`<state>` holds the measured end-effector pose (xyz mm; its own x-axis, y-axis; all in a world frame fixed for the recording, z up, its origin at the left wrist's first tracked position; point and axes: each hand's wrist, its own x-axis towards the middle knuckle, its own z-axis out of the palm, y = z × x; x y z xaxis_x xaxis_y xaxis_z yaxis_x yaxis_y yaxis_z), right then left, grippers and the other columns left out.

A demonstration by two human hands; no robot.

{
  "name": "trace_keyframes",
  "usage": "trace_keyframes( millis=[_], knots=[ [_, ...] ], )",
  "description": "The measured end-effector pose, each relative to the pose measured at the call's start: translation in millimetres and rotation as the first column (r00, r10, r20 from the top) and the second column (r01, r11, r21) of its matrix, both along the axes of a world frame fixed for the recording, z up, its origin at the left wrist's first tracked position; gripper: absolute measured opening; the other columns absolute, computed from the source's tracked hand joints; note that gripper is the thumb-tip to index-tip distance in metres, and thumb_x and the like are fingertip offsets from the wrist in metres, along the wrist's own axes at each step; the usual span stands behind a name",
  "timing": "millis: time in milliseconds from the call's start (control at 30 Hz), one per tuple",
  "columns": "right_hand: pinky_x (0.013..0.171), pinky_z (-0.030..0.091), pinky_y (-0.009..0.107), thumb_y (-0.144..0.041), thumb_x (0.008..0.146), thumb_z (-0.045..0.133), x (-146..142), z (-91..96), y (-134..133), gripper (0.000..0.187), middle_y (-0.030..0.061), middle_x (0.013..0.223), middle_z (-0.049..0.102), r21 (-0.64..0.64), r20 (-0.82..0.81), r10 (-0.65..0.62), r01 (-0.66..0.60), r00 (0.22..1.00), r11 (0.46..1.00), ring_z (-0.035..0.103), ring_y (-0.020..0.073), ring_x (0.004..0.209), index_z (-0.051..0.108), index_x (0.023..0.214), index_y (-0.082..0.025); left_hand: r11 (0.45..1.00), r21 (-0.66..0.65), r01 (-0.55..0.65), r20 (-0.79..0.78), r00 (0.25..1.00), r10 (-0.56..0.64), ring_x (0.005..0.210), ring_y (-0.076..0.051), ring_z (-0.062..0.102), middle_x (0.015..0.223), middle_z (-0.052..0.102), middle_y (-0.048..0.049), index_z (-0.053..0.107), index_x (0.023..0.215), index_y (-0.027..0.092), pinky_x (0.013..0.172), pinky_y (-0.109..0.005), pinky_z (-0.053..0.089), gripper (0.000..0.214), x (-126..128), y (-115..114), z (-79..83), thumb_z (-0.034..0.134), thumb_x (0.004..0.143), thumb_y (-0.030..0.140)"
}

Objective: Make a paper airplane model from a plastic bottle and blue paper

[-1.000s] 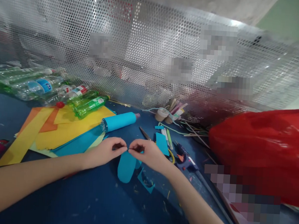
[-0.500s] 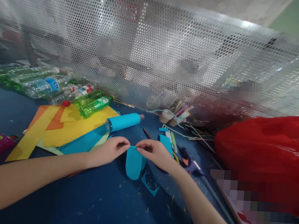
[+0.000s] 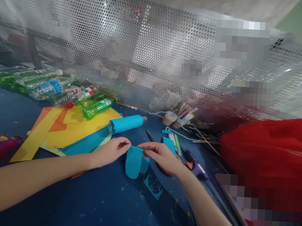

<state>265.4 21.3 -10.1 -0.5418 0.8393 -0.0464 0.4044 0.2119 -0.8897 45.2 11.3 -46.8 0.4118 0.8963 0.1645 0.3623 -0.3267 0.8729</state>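
Between my two hands hangs a folded piece of blue paper [image 3: 133, 162] with a rounded lower end; a second blue flap shows behind it on the right. My left hand [image 3: 114, 151] pinches its upper left corner between thumb and fingers. At the upper right, my right hand [image 3: 163, 155] has its fingers closed on the paper's edge. Below lies a curved blue paper scrap [image 3: 152, 188] on the dark blue table [image 3: 104, 202]. Partly under my right hand are scissors [image 3: 151, 136], with a red handle showing. A bottle wrapped in blue paper [image 3: 127, 123] lies just beyond my hands.
Sheets of yellow paper [image 3: 80, 132] lie at left, with several plastic bottles [image 3: 52, 86] behind. A glue gun [image 3: 198, 168] rests right of my right hand. A red bag [image 3: 266, 147] bulks at right, and a perforated metal screen [image 3: 155, 45] stands behind.
The blue paper has turned a little, so its rear flap shows more. My right hand's fingers have shifted slightly along its edge, and the view has moved slightly.
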Motion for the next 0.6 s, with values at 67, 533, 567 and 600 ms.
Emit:
trace_keyframes(
  millis=[67, 533, 567, 600],
  knots=[
    [0.078, 0.052, 0.034, -0.029, 0.086, 0.046, -1, -0.8, 0, 0.029, 0.0058, 0.091, 0.069, -0.047, -0.065, -0.029, 0.026, 0.997, 0.999, 0.064, 0.0184, 0.084, 0.066, 0.104, -0.018, 1.0, -0.006, -0.006, 0.014, 1.0, 0.006, 0.083, -0.017, 0.06, 0.091, 0.064, -0.0023, 0.058, 0.094, 0.019, 0.075, -0.028, 0.048, 0.026, 0, 0, -1.1, 0.042, 0.089, 0.038],
    [0.055, 0.041, 0.024, -0.039, 0.083, 0.054, -19, -1.6, -9, 0.025, 0.0012, 0.07, 0.064, 0.247, 0.15, -0.109, 0.07, 0.983, 0.967, 0.054, 0.0136, 0.061, 0.067, 0.078, -0.019, 0.99, -0.124, 0.064, 0.289, 0.957, -0.026, 0.086, -0.016, 0.058, 0.089, 0.062, -0.003, 0.06, 0.094, 0.018, 0.08, -0.029, 0.047, 0.041, -1, -5, 1.0, 0.027, 0.094, 0.044],
    [0.054, 0.041, 0.024, -0.039, 0.083, 0.054, -19, -0.8, -9, 0.025, 0.0012, 0.07, 0.064, 0.245, 0.15, -0.107, 0.068, 0.983, 0.967, 0.054, 0.0135, 0.061, 0.067, 0.077, -0.018, 0.989, -0.132, 0.065, 0.318, 0.948, -0.02, 0.085, -0.016, 0.058, 0.088, 0.062, -0.0031, 0.06, 0.092, 0.018, 0.079, -0.029, 0.047, 0.041, 0, -4, 0.4, 0.029, 0.094, 0.044],
    [0.054, 0.041, 0.024, -0.039, 0.083, 0.054, -20, 0.1, -9, 0.025, 0.0011, 0.07, 0.064, 0.247, 0.151, -0.111, 0.071, 0.982, 0.966, 0.054, 0.0135, 0.06, 0.067, 0.077, -0.018, 0.989, -0.135, 0.06, 0.33, 0.944, -0.013, 0.085, -0.016, 0.058, 0.087, 0.063, -0.0031, 0.06, 0.092, 0.018, 0.079, -0.029, 0.047, 0.037, 0, -4, 0.0, 0.035, 0.092, 0.045]
  ],
)
